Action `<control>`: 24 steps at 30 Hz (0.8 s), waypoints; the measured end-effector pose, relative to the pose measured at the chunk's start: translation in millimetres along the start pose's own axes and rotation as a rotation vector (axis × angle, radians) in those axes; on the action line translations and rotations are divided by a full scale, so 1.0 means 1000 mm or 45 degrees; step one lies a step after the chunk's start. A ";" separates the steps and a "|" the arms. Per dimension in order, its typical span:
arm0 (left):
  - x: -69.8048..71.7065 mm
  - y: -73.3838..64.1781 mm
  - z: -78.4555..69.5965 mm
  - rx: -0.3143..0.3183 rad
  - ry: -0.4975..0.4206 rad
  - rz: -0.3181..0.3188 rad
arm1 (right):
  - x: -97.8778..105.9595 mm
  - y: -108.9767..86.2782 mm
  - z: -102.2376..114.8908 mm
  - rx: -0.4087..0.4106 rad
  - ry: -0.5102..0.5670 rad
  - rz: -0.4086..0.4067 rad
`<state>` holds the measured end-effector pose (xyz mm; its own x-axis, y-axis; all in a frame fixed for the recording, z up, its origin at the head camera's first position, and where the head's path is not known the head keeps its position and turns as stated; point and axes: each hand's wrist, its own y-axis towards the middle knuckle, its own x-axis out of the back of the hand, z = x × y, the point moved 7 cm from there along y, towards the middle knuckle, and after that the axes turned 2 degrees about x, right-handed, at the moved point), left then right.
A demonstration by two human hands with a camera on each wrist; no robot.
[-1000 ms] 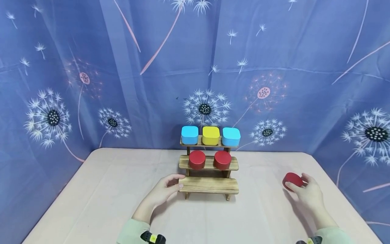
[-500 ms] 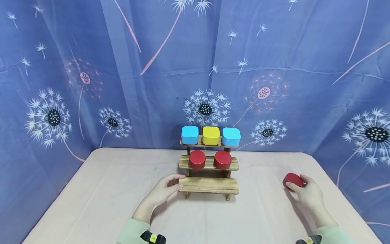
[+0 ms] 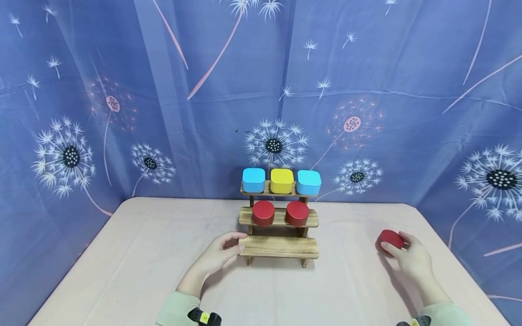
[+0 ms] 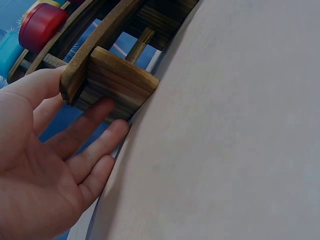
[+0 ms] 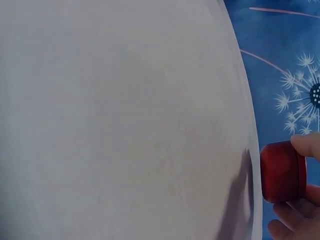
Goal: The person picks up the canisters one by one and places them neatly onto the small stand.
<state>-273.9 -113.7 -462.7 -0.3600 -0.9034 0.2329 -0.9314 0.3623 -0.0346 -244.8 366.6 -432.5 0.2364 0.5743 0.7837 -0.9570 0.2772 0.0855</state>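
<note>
In the head view, my left hand holds the left end of the lowest shelf of a three-tier wooden display stand, thumb in front and index finger behind. The left wrist view shows the other fingers of this hand spread beside the stand's leg. Far to the right, my right hand grips a round red tin between thumb and fingers. That tin, tilted, appears just off the table in the right wrist view. Two similar red tins sit on the middle shelf.
Along the top shelf stand a blue square tin, a yellow one and another blue one. A pale cloth covers the table. Behind it hangs a blue dandelion-print curtain.
The red tin in my right hand has shifted very slightly left and up in the head view. My left hand and the stand look the same.
</note>
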 end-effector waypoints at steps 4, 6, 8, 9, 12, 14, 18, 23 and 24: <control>0.000 0.000 0.001 0.009 -0.002 -0.004 | 0.002 -0.001 0.006 0.040 0.015 -0.034; 0.000 0.000 0.001 0.009 -0.001 -0.005 | 0.002 -0.002 0.010 0.060 0.023 -0.049; 0.000 0.000 0.002 0.012 -0.003 -0.006 | 0.002 -0.003 0.014 0.079 0.034 -0.064; 0.000 0.000 0.002 0.009 -0.004 -0.005 | 0.002 -0.003 0.016 0.088 0.037 -0.074; 0.000 0.001 0.001 0.006 -0.005 -0.008 | 0.001 -0.003 0.022 0.103 0.071 -0.083; 0.000 0.002 0.001 0.001 -0.005 -0.011 | 0.000 -0.003 0.024 0.109 0.100 -0.088; 0.001 0.003 0.000 -0.004 0.001 -0.011 | -0.004 -0.003 0.029 0.133 0.161 -0.088; 0.001 0.001 0.003 0.021 -0.016 -0.001 | -0.006 -0.007 0.040 0.197 0.209 -0.109; 0.001 0.001 0.003 0.021 -0.016 0.002 | -0.006 -0.008 0.043 0.218 0.216 -0.121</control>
<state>-275.1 -115.5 -465.6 -0.3618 -0.9059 0.2203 -0.9317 0.3597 -0.0509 -245.9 327.7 -411.1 0.3373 0.6772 0.6540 -0.9403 0.2096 0.2680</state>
